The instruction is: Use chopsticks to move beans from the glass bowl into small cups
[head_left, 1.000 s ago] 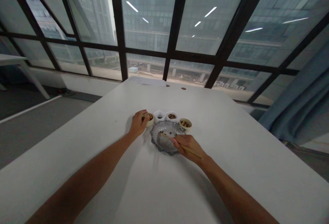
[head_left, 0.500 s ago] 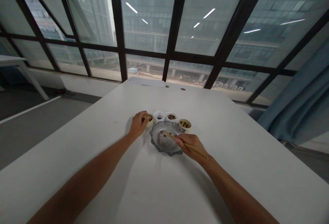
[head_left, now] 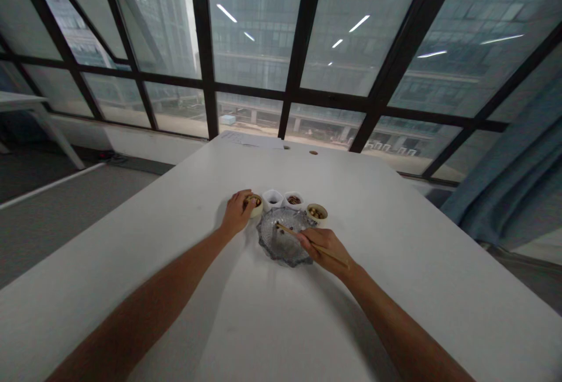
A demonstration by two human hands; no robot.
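The left hand (head_left: 236,213) rests on the counter (head_left: 246,323) with its fingers curled around the near side of a pale yellow cup (head_left: 257,210), the thumb over the rim, where small brown and golden pieces show inside. The right hand (head_left: 329,241) holds a pair of wooden chopsticks (head_left: 288,230) (lying so close together that they read almost as one line), its fingers closed narrowly on them, and their tips point leftward and down into a clear glass dish (head_left: 281,248) with a scalloped rim. A few small dark pieces (head_left: 281,232) lie in the dish close to the tips; whether one is pinched there cannot be told. Along the far side of the dish stand the left white cup (head_left: 273,199), with something dark at its bottom, and the right white cup (head_left: 293,199), holding brown pieces, the two side by side. A second yellow cup (head_left: 317,213), with golden and brown contents, stands just beside the dish, beyond the right hand. At the counter's far end, well apart from the cups, sheets of paper (head_left: 250,140) lie before dark-framed windows (head_left: 250,25), and a blue curtain (head_left: 504,165) hangs to the right.
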